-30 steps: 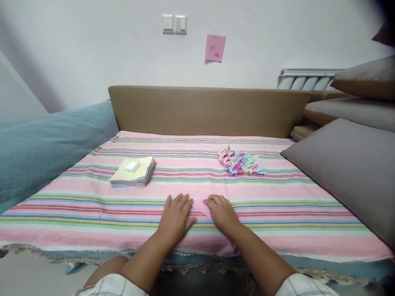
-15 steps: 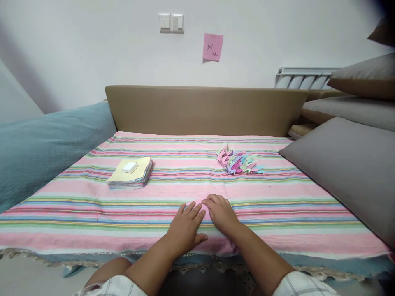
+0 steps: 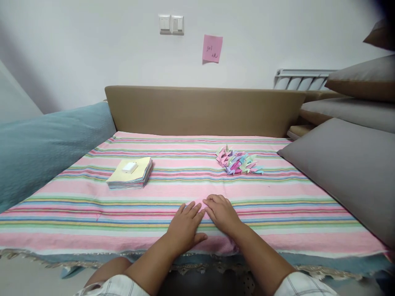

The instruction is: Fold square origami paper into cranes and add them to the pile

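From my end of the head camera, I am watching a small pink paper (image 3: 195,202) that is lying on the striped cloth (image 3: 123,224), mostly hidden under the hands. The left hand (image 3: 185,226) is resting over it with fingers spread; the right hand (image 3: 221,210) is curling its fingers close together at the paper's edge, and I am not able to tell whether they are pinching it. I am judging this a smoothing or creasing step, so I am favouring a steady right hand and even left-hand pressure, since the soft cloth is probably giving underneath. Beyond, a paper stack (image 3: 137,176) is bearing a white box (image 3: 130,167), and folded papers (image 3: 237,161) are sitting bunched to the right. Grey cushions (image 3: 342,156) and a brown backrest (image 3: 200,111) are enclosing the cloth.
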Available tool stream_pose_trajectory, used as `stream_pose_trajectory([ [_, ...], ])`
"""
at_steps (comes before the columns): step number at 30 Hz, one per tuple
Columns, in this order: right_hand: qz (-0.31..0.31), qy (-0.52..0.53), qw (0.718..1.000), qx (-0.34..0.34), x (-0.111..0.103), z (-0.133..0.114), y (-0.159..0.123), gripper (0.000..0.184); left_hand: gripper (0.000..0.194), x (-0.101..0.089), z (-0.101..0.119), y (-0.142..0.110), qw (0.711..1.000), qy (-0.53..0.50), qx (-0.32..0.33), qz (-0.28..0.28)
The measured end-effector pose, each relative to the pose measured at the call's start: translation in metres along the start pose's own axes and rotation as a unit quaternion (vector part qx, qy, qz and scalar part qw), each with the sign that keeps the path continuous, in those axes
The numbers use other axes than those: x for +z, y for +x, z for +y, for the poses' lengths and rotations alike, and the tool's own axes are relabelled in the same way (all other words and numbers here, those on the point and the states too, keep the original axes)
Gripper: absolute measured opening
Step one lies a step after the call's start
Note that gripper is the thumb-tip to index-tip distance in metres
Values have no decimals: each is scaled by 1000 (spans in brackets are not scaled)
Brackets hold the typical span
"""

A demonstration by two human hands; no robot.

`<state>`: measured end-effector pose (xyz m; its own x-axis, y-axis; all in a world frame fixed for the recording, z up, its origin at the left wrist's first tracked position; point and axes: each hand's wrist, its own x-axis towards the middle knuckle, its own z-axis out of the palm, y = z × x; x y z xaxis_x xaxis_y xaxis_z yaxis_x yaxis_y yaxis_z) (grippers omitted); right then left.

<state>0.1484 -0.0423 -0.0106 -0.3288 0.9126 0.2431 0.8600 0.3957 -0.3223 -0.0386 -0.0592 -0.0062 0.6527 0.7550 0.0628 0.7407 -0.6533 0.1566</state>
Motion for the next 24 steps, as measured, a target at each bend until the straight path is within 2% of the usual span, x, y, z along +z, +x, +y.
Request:
stream_pose_trajectory([
  [5, -2, -4, 999, 43, -11, 12, -2, 28, 71, -2, 1, 0, 1000, -1, 1, 0],
  [10, -5, 20, 996, 84, -21, 26, -5, 17, 70, -4, 1, 1, 1000, -8, 1, 5],
  [14, 9, 42, 992, 119, -21, 34, -7, 21, 70, -5, 1, 1, 1000, -16, -3, 4],
  [18, 24, 87, 990, 107, -16, 35, -9, 30, 71, -7, 1, 1, 1000, -22, -9, -1],
  [24, 41, 162, 981, 94, -14, 33, -11, 32, 70, -6, 1, 1, 1000, -29, -11, 4],
])
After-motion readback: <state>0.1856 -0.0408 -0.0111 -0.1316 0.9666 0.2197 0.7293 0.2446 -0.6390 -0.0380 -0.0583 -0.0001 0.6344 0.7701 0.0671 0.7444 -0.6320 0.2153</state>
